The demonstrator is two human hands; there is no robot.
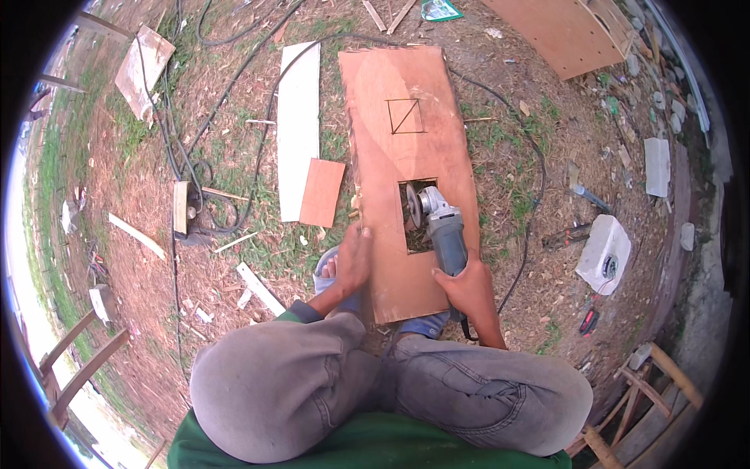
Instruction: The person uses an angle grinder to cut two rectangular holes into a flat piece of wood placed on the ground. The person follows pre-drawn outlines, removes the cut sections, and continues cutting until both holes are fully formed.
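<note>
A long reddish-brown plywood board (383, 234) lies in front of me, its near end between my feet. A rectangular hole is cut through its middle, and a square with a diagonal is drawn farther up. My right hand (471, 289) is wrapped round the body of a grey angle grinder (448, 238). The grinder's disc (415, 207) stands on edge at the hole; whether it touches wood I cannot tell. My left hand (355, 256) grips the board's left edge, with some fingers hidden. Beside it lies a small brown wood piece (322, 191).
A white board (298, 125) lies left of the plywood. Black cables (254, 172) wind over the grass, one passing right of the board (539, 180). A wooden block (182, 207) sits left, a white block (603, 254) right. A large panel (558, 35) stands at the far right.
</note>
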